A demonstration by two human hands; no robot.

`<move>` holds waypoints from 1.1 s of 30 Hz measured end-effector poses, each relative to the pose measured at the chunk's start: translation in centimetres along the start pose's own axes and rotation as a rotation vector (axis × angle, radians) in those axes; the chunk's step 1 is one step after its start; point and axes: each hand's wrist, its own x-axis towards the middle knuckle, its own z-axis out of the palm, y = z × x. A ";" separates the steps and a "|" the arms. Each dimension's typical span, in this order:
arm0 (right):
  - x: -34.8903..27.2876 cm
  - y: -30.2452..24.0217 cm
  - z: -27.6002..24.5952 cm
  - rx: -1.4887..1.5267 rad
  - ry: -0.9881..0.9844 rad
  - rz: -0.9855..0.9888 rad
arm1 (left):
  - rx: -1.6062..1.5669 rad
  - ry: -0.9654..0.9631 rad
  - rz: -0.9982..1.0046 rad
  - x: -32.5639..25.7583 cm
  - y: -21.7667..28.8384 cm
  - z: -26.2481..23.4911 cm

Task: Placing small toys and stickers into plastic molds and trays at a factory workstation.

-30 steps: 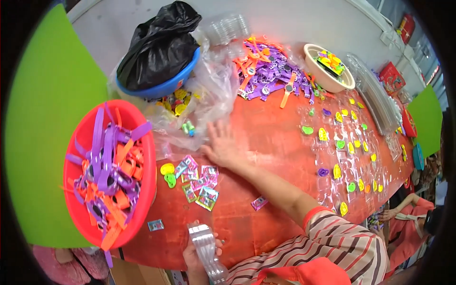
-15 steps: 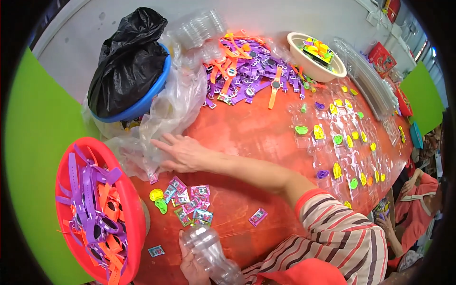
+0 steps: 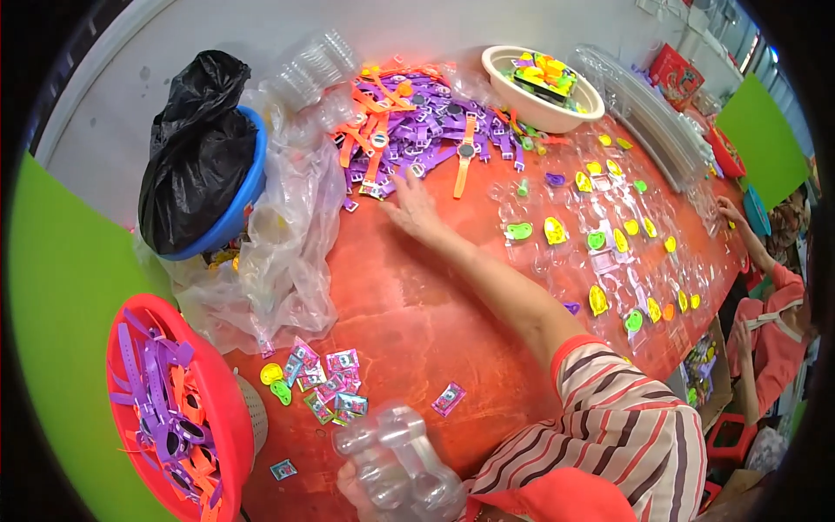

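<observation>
My right hand [image 3: 412, 210] reaches to the front edge of a pile of purple and orange toy watches [image 3: 426, 122]. Its fingers are stretched out, and I see nothing held in them. A small colourful packet [image 3: 376, 188] lies just left of the fingertips. Low in the view, my left hand [image 3: 350, 489] grips a clear plastic blister shell [image 3: 396, 457] with rounded hollows, which hides part of the fingers. Beyond the shell lie several small pink and blue sachets [image 3: 335, 383], beside a yellow toy piece [image 3: 271, 374] and a green one [image 3: 280, 392].
A red basket [image 3: 228, 426] of toy watches stands at left, behind it a blue tub [image 3: 252, 187] with a black bag. Clear blister shells with toy pieces [image 3: 595, 241] cover the right side. A cream basin [image 3: 557, 115] stands at back. A co-worker's hand [image 3: 729, 210] touches the far right edge.
My right hand has moved from the clear plastic bag up and right to the watch pile. The shell in my left hand has turned. The co-worker's arm now reaches onto the table.
</observation>
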 end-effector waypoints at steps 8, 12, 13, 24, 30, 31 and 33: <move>-14.6 -7.5 -9.1 0.756 -0.359 -0.181 | 0.367 0.253 0.239 4.2 -2.2 8.0; -21.4 -7.9 -14.8 0.748 -0.247 -0.183 | 0.349 0.051 0.417 9.3 -3.7 8.7; -22.9 -8.2 -15.4 0.701 -0.255 -0.221 | 0.372 0.008 0.479 9.9 -4.3 9.1; -29.2 -9.7 -15.8 0.146 -0.201 -0.370 | 0.510 -0.140 0.623 9.1 -9.3 9.3; -29.5 -8.7 -16.4 0.590 -0.451 -0.121 | 0.703 -0.197 0.535 6.7 -10.7 11.5; -29.7 -8.5 -16.6 0.587 -0.449 -0.120 | 0.701 -0.199 0.533 6.4 -10.7 11.6; -30.2 -8.1 -16.9 1.169 -0.572 0.158 | 0.812 -0.182 0.456 5.6 -10.8 11.3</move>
